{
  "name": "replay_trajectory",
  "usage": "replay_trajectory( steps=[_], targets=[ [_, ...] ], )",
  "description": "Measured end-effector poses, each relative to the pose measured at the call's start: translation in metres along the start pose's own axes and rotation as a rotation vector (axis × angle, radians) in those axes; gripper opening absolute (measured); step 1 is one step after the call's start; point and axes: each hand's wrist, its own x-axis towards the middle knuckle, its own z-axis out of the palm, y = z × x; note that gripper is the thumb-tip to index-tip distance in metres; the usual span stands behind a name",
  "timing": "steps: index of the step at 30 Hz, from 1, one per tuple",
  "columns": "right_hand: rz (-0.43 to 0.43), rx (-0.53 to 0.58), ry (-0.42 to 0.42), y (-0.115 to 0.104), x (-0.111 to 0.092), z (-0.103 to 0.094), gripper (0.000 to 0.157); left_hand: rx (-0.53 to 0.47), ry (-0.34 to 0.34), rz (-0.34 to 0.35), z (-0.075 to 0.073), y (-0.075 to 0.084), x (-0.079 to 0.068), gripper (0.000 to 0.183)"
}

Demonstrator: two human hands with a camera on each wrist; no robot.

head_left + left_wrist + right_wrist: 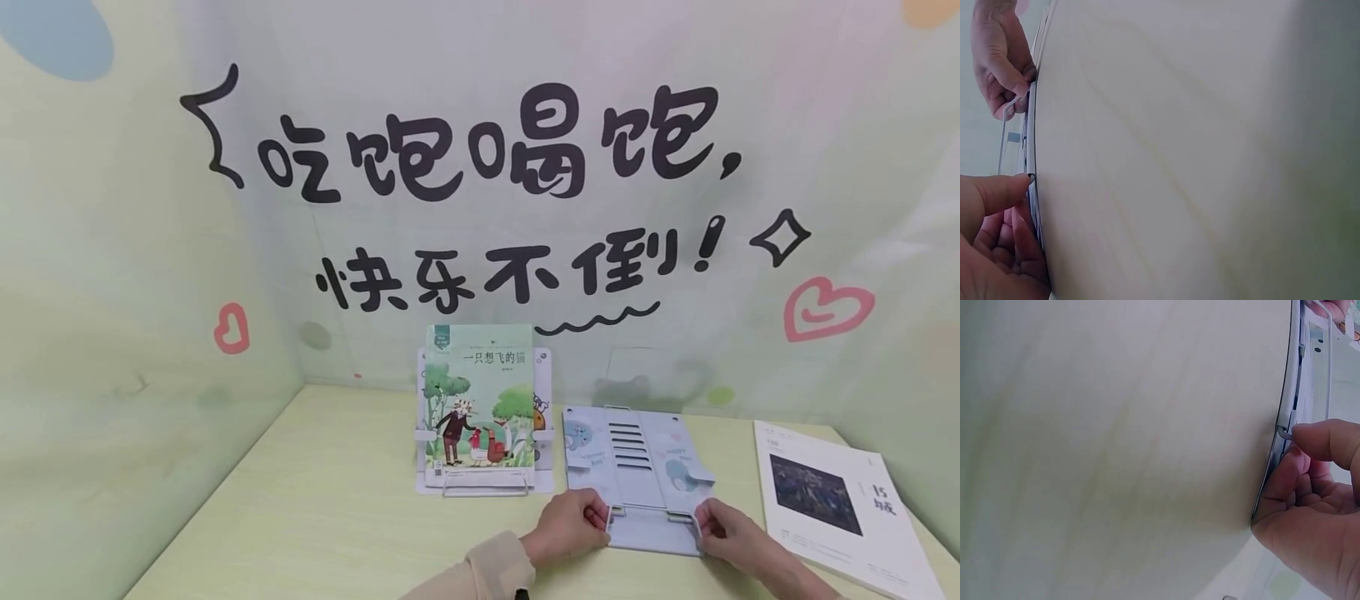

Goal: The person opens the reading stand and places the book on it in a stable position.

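Observation:
A pale blue book stand [678, 442] with cartoon prints and a row of slots lies flat on the table. At its near edge a thin wire bracket [651, 506] is raised a little off the panel. My left hand [572, 523] pinches the bracket's left end, curled fingers against the stand's edge. On the other side my right hand [733, 535] pinches the right end. The right wrist view shows the thumb [1322, 440] on the bent wire end, where it enters the stand's edge. In the left wrist view both hands are along the stand's edge.
Left of the flat stand, a green picture book [480, 408] stands upright on a second book stand [546, 475] with a wire ledge in front. A white magazine [817, 533] lies to the right. A printed fabric backdrop [450, 225] rises behind the pale wood table [300, 500].

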Motion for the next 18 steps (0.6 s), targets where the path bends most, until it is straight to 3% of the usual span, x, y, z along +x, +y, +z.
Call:
replay_trajectory(
  steps=[8,18],
  targets=[
    [-0.083,0.034,-0.059,0.006,0.0,-0.004,0.017,0.05,-0.011,0.036,0.0,0.0,0.002,0.022],
    [-0.302,0.136,-0.122,0.015,0.001,-0.005,0.018,0.193,-0.01,0.119,0.001,-0.002,0.002,0.022]
  ],
)
